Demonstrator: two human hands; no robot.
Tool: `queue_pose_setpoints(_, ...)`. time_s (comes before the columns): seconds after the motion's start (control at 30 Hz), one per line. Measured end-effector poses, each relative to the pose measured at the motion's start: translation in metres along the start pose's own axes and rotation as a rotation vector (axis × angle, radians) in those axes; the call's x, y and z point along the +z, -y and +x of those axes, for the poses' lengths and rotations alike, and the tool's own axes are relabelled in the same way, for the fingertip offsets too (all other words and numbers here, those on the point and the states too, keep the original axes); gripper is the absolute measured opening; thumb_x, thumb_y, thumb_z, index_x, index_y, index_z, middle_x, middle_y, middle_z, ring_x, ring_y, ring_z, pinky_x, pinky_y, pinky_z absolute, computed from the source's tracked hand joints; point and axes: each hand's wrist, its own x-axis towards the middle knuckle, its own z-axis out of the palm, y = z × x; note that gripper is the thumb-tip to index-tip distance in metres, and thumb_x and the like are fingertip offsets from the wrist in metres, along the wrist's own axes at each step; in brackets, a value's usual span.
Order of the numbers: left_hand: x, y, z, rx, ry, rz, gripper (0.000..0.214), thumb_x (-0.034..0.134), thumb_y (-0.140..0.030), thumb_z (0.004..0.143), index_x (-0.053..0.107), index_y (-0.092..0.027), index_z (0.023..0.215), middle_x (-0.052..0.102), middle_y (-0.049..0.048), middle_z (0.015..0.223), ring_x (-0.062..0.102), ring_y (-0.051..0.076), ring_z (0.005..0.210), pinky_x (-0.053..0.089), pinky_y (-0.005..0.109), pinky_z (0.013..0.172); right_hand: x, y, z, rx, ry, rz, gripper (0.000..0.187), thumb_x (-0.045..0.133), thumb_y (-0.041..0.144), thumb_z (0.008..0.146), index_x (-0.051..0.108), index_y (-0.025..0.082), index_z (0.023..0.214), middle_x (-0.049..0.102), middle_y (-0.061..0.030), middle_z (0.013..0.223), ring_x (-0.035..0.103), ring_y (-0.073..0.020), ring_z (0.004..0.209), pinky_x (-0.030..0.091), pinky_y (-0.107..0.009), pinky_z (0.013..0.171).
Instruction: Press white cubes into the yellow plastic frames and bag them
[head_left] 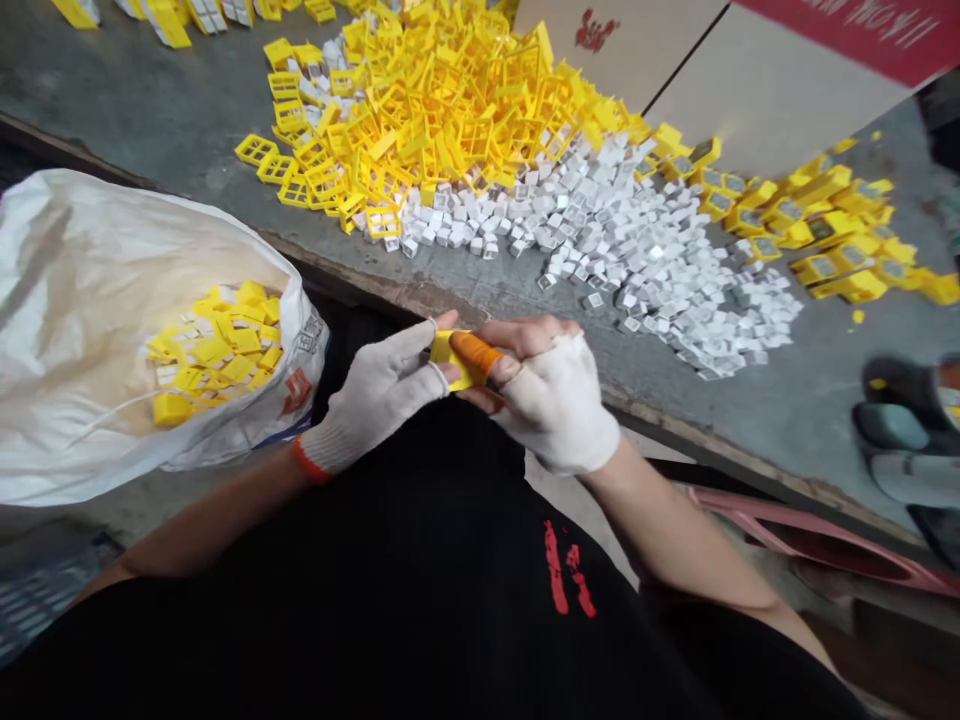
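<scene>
On my screen the yellow piece (448, 352) sits squarely between the two hands, held over the dark lap just short of the table (150, 110) edge. The left hand (379, 395), in a white fingerless glove, is curled almost closed, thumb and forefinger pinching the piece's left end. The right hand (555, 395), gloved the same way, is folded in too, with an orange-wrapped finger (474, 352) pressed across the piece's right end. I cannot tell what the far fingers are doing behind it. Left of the hands I see a white sack (90, 260) open on more yellow parts (214, 350). On the table lie a heap of yellow frames (450, 100) and a spread of white cubes (637, 240)
</scene>
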Motion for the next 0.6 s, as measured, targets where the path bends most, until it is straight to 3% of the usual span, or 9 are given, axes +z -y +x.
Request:
queue_pose_setpoints(0.07, -0.002, -0.004, -0.001, 0.059, -0.021, 0.155, 0.047, 0.086, -0.024, 0.083, 0.079, -0.017, 0.129, 0.082, 0.0094, 0.126, 0.077, 0.027, 0.117, 0.064, 0.039, 0.104, 0.011, 0.002, -0.003, 0.079, -0.046, 0.119, 0.047, 0.059, 0.06, 0.111, 0.076, 0.027, 0.14, 0.078, -0.0111, 0.121, 0.07, -0.0286, 0.11, 0.056, -0.046, 0.097)
queue_pose_setpoints(0.17, -0.001, -0.005, -0.004, 0.111, -0.01, 0.204, 0.042, 0.079, -0.021, 0.088, 0.075, -0.017, 0.129, 0.082, 0.0094, 0.121, 0.079, 0.025, 0.11, 0.065, 0.037, 0.095, 0.018, -0.003, -0.002, 0.288, -0.057, 0.526, 0.069, 0.066, 0.081, 0.098, 0.077, 0.026, 0.137, 0.078, -0.0091, 0.116, 0.072, -0.0285, 0.108, 0.06, -0.045, 0.096)
queue_pose_setpoints(0.23, 0.0, -0.003, -0.007, 0.191, -0.011, 0.249, 0.04, 0.076, -0.019, 0.091, 0.073, -0.019, 0.131, 0.08, 0.0093, 0.123, 0.079, 0.024, 0.107, 0.064, 0.036, 0.089, 0.015, -0.007, 0.001, 0.4, -0.049, 0.75, 0.066, 0.073, 0.082, 0.093, 0.081, 0.025, 0.125, 0.077, -0.0064, 0.107, 0.073, -0.0264, 0.101, 0.062, -0.043, 0.093)
queue_pose_setpoints(0.37, 0.002, 0.003, -0.009, 0.397, -0.056, 0.386, 0.043, 0.079, -0.02, 0.089, 0.073, -0.023, 0.131, 0.076, 0.0084, 0.122, 0.076, 0.025, 0.107, 0.063, 0.041, 0.093, 0.014, -0.006, 0.004, 0.525, -0.093, 0.893, 0.057, 0.088, 0.077, 0.083, 0.085, 0.025, 0.107, 0.075, -0.0043, 0.099, 0.071, -0.0248, 0.097, 0.06, -0.042, 0.093)
queue_pose_setpoints(0.43, 0.002, 0.004, -0.007, 0.327, -0.074, 0.37, 0.039, 0.079, -0.022, 0.089, 0.073, -0.023, 0.128, 0.077, 0.0085, 0.119, 0.075, 0.026, 0.107, 0.063, 0.043, 0.095, 0.02, -0.006, 0.003, 0.605, -0.113, 0.996, 0.061, 0.093, 0.078, 0.075, 0.084, 0.024, 0.101, 0.073, -0.0036, 0.094, 0.07, -0.023, 0.09, 0.061, -0.04, 0.087)
queue_pose_setpoints(0.5, 0.002, 0.002, -0.004, 0.172, -0.048, 0.294, 0.036, 0.08, -0.027, 0.09, 0.073, -0.022, 0.125, 0.078, 0.0088, 0.117, 0.076, 0.027, 0.107, 0.063, 0.042, 0.093, 0.025, -0.006, 0.0, 0.668, -0.095, 1.086, 0.063, 0.095, 0.078, 0.072, 0.082, 0.022, 0.098, 0.072, -0.0028, 0.09, 0.07, -0.0209, 0.084, 0.062, -0.038, 0.082)
queue_pose_setpoints(0.6, 0.003, -0.009, 0.004, 0.046, 0.031, 0.039, 0.036, 0.082, -0.039, 0.093, 0.076, -0.023, 0.124, 0.078, 0.0109, 0.133, 0.074, 0.03, 0.125, 0.063, 0.041, 0.102, 0.022, -0.005, -0.001, 0.585, -0.026, 1.038, 0.059, 0.09, 0.074, 0.082, 0.083, 0.021, 0.106, 0.076, -0.0044, 0.096, 0.074, -0.0218, 0.089, 0.063, -0.039, 0.088)
